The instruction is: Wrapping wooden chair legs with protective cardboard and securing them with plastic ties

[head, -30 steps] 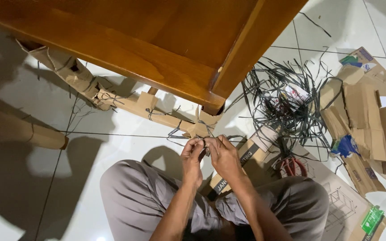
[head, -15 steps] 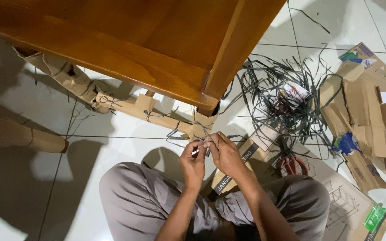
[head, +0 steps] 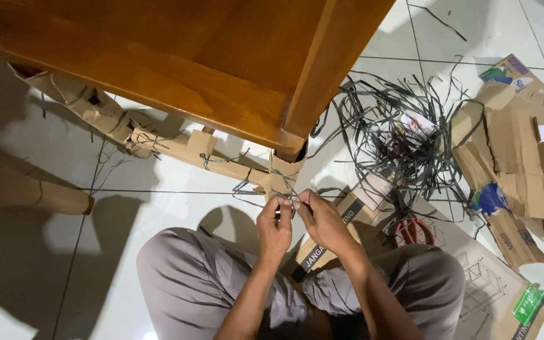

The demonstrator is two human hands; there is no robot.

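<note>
Our left hand (head: 274,228) and right hand (head: 323,220) meet fingertip to fingertip, both pinching a thin dark strap (head: 286,203). It sits just below the cardboard-wrapped leg (head: 283,174) of the wooden table (head: 177,56). Loose straps (head: 398,135) are piled on the floor (head: 158,208) to our right.

Glossy white floor tiles (head: 45,264) with thin dark grout lines are covering the room and reflecting soft patches of light. A varnished brown wooden table (head: 177,50) is filling the upper part of the view and casting broad shadows over the floor beneath it. Flattened cardboard pieces (head: 517,157) are lying on the tiles at the right edge.
</note>
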